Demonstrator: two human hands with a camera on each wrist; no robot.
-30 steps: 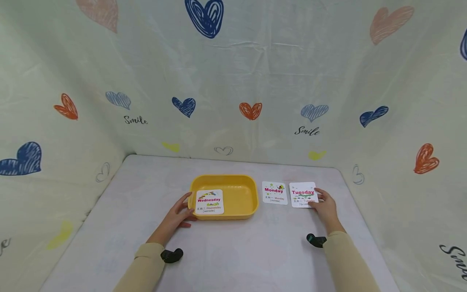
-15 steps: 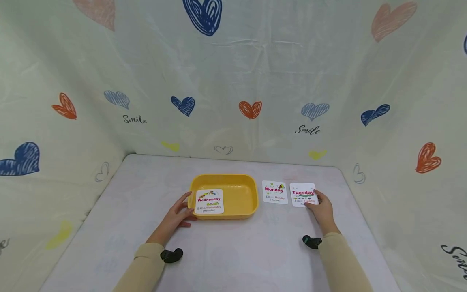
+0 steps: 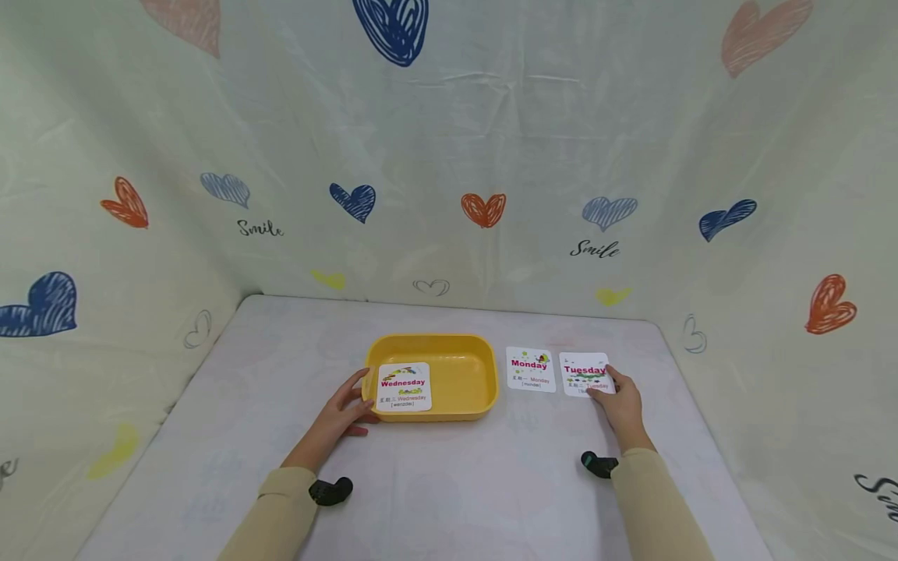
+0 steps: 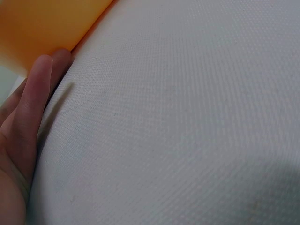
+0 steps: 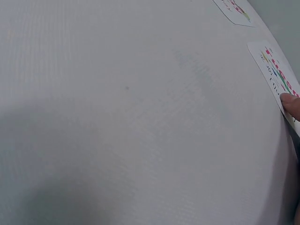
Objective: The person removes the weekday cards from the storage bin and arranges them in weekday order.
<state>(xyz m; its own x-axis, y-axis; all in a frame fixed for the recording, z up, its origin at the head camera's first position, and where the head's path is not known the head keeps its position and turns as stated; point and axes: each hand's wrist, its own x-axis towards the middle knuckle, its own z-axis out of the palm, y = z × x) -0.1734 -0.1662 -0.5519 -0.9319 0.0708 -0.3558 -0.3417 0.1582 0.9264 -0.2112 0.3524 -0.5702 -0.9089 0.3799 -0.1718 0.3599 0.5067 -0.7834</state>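
On the left of the head view, my left hand [image 3: 344,409] grips the left end of a yellow tray [image 3: 463,378], thumb near its front corner and fingers along its side. A white "Wednesday" card [image 3: 403,387] lies in the tray's left part. In the left wrist view the fingers [image 4: 35,96] lie against the tray's wall [image 4: 61,23]. My right hand [image 3: 623,405] pinches the right side of a white "Tuesday" card [image 3: 582,372], the thumb on its printed face. A "Monday" card [image 3: 531,369] lies just left of that card, with a narrow gap between.
A white cloth covers the table [image 3: 463,491]. Behind and at both sides hangs a pale curtain [image 3: 421,125] printed with hearts. Dark wrist devices [image 3: 330,492] sit at both sleeve cuffs.
My right hand has moved slightly left on the "Tuesday" card, and the card sits a little more level with the "Monday" card. The left hand and the tray stay put.
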